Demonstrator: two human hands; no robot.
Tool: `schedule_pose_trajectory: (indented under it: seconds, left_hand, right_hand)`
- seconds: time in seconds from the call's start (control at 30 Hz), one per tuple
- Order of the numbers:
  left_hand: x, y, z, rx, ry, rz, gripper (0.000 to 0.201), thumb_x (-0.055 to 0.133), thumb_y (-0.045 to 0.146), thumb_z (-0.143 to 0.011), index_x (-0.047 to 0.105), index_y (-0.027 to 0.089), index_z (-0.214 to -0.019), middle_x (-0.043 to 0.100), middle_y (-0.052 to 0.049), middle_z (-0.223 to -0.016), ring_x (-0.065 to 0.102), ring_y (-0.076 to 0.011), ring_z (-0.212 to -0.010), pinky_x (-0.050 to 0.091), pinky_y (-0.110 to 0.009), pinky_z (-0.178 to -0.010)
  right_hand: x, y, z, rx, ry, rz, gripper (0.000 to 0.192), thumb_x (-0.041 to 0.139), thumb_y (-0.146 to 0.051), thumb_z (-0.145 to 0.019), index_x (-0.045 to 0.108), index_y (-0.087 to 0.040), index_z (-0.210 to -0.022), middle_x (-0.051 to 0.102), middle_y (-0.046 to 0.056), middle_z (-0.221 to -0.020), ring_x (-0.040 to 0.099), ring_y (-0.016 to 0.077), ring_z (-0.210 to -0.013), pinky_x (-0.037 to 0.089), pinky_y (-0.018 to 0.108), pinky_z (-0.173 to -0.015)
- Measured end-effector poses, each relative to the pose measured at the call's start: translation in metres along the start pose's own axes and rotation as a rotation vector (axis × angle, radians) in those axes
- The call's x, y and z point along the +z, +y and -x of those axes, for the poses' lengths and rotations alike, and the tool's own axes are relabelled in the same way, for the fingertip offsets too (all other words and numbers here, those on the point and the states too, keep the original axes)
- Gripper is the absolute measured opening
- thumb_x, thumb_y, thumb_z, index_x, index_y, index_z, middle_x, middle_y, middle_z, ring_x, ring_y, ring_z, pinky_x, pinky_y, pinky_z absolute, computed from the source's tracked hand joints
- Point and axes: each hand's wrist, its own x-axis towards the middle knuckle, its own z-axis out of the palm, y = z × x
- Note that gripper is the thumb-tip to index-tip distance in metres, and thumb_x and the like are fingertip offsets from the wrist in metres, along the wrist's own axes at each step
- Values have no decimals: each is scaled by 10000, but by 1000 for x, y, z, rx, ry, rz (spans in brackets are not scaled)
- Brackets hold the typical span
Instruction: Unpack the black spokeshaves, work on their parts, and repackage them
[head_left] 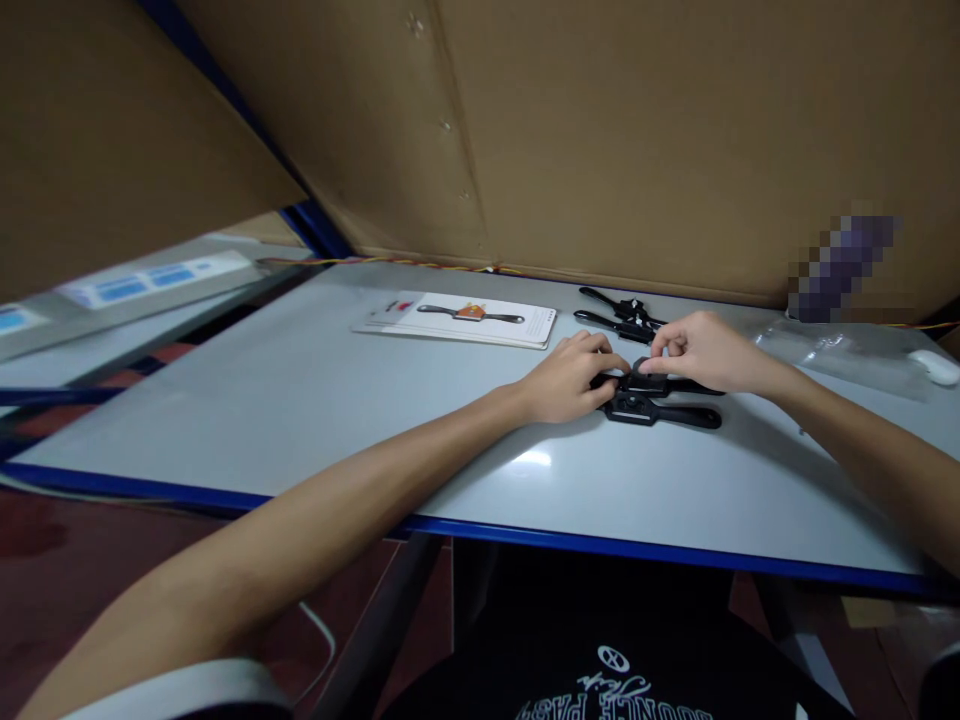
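My left hand rests on the table with its fingers curled round the left end of a black spokeshave. Over the middle of that tool, my right hand pinches a small dark flat piece; the fingers partly hide it, and whether it is attached cannot be told. Just in front lies another black spokeshave, its right handle in full sight and its left end covered by my left hand. More black spokeshaves lie close together behind my hands, partly hidden by the right one.
Flat printed cards picturing a spokeshave lie at the table's back left. Clear plastic bags and a white rounded object are at the right. A brown panel rises behind the table, which has a blue front edge.
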Motion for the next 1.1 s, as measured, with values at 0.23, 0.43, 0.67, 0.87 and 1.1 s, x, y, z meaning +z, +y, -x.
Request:
schedule_pose_trajectory:
  seconds: [0.23, 0.43, 0.67, 0.87, 1.1]
  left_hand:
    - [-1, 1, 0, 3, -1, -22, 476, 439, 371, -975, 720, 183, -1311, 620, -139, -1180, 570, -320, -1111, 463, -533, -1056]
    - [-2, 3, 0, 15, 5, -72, 466, 414, 351, -986, 720, 153, -1277, 636, -149, -1151, 586, -321, -1096, 487, -519, -1031]
    - [-2, 6, 2, 67, 69, -178, 465, 431, 360, -1009, 648, 172, -1376, 628, -166, -1255, 587, -332, -1119, 500, -532, -1007]
    - [1, 4, 3, 2, 27, -104, 569, 392, 389, -1027, 507, 156, -1533, 553, -191, -1368, 587, -337, -1147, 510, -544, -1030]
    - [3, 4, 6, 5, -26, -69, 572, 359, 409, -1044, 455, 184, -1561, 521, -190, -1439, 534, -369, -1299, 453, -603, -1111]
  right_hand:
    - [3, 12, 14, -14, 58, 64, 408, 668, -530, -894, 795, -193, -1084, 666, 6, -690, 544, 167, -620, 395, 328, -640]
    - [-23, 28, 40, 71, 324, 213, 291, 614, -461, -901, 795, -236, -867, 698, 34, -697, 572, 194, -635, 411, 349, -647]
    - [-29, 39, 54, 170, 293, 276, 290, 589, -449, -893, 747, -228, -792, 599, 4, -543, 534, 181, -531, 378, 341, -595]
    - [-20, 48, 51, 71, 180, 462, 296, 567, -378, -913, 740, -205, -747, 705, 79, -747, 605, 216, -679, 388, 356, -659]
    - [-21, 56, 52, 215, 112, 335, 335, 649, -501, -951, 787, -211, -1045, 725, 29, -700, 624, 207, -646, 400, 336, -648]
